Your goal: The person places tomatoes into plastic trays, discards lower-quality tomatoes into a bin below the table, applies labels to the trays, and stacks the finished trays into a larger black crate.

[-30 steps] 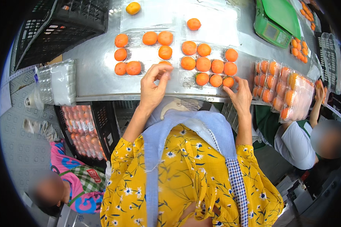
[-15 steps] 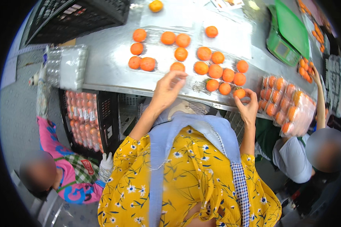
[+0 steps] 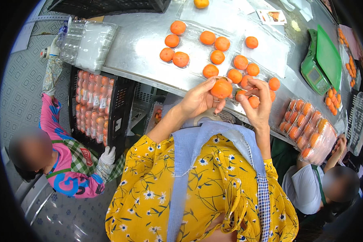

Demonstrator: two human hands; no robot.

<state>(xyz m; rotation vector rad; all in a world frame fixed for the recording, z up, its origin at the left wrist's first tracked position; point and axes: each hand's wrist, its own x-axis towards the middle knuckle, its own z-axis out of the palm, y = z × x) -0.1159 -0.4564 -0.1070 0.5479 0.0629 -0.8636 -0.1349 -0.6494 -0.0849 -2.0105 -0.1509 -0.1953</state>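
Observation:
My left hand (image 3: pixel 199 97) is closed round an orange mandarin (image 3: pixel 222 88), raised in front of the table edge. Close beside it, my right hand (image 3: pixel 259 105) has its fingers bent and thumb apart, with no fruit visible in its grip. Under and around its fingers lie mandarins in a clear plastic tray (image 3: pixel 283 82), partly hidden by both hands. Left of that tray, another clear tray (image 3: pixel 193 29) carries more mandarins in spaced groups, with uncovered hollows between them. One mandarin (image 3: pixel 251 42) lies on its own behind the right-hand tray.
Filled clear packs (image 3: pixel 306 123) stand at the table's right edge, near a green scale (image 3: pixel 316 74). Nested trays (image 3: pixel 94 46) lie at the left. A black crate (image 3: pixel 121 103) of packed fruit stands below. Two people work nearby, one left (image 3: pixel 64 157), one right (image 3: pixel 304 187).
My left hand, empty before, now holds a mandarin. My right hand has let go of the mandarin it touched at the tray's near corner and come nearer my left. The whole view has shifted.

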